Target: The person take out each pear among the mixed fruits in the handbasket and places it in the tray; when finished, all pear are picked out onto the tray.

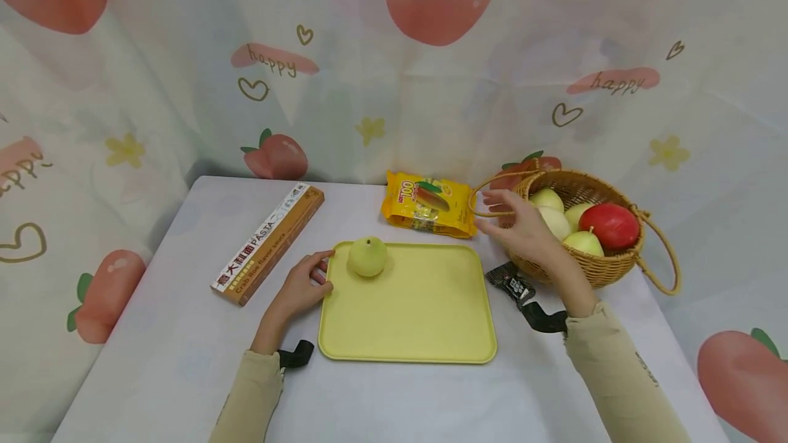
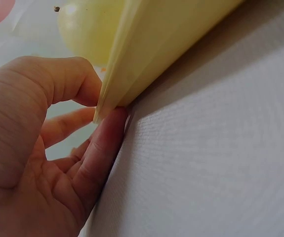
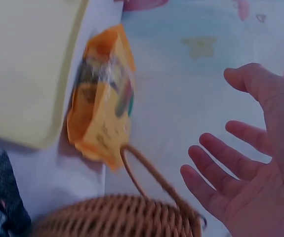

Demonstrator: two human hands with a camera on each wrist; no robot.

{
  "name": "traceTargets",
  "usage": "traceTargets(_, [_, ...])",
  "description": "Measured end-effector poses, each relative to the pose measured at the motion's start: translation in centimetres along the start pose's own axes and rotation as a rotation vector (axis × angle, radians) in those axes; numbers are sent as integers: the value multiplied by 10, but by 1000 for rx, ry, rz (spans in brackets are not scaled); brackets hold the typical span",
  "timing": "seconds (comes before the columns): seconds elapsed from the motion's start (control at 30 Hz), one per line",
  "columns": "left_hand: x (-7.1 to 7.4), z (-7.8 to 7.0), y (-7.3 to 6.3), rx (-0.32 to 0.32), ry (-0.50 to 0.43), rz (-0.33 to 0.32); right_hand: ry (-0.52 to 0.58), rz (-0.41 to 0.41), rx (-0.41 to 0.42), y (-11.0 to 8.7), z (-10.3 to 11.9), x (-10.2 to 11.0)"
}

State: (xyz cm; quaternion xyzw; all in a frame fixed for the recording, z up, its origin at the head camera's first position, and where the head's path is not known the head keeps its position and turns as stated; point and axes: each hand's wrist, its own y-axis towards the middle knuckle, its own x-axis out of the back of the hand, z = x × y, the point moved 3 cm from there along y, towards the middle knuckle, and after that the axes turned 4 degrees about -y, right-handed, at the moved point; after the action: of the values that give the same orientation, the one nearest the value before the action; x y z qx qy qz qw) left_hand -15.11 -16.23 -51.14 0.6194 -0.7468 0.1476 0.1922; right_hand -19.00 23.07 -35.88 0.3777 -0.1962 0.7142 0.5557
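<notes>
In the head view, my left hand [image 1: 306, 284] is at the left edge of a yellow tray [image 1: 409, 306]. The left wrist view shows that hand's thumb and a finger pinching the tray's rim [image 2: 113, 74]. On the tray's upper left corner sits a yellow-green pear [image 1: 367, 256]. My right hand [image 1: 520, 225], fingers spread and holding nothing, is over the left side of a wicker basket [image 1: 600, 269], near its left handle [image 1: 477, 198]. Several pale green pears [image 1: 583, 243] and a red fruit [image 1: 609, 226] fill the basket.
A yellow mango snack bag [image 1: 429, 204] lies behind the tray. At the left is a long pasta box [image 1: 269, 243], set diagonally. A small black packet [image 1: 509, 282] lies between tray and basket. A printed curtain [image 1: 369, 87] hangs behind the white table [image 1: 154, 361].
</notes>
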Motion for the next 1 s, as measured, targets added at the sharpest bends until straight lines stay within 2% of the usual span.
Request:
traceTargets(0.13, [0, 0, 0, -8, 7, -2, -43, -59, -16, -14, -12, 23])
traceTargets(0.43, [0, -1, -1, 1, 0, 5, -127, -129, -100, -40, -23, 65])
traceTargets(0.6, [0, -2, -1, 3, 3, 0, -269, -158, -163, -49, -35, 87])
traceTargets(0.73, [0, -1, -1, -6, 1, -6, -360, -137, -228, -51, -43, 100])
traceTargets(1.0, [0, 1, -1, -26, -13, -9, -447, -20, -308, -51, -48, 108])
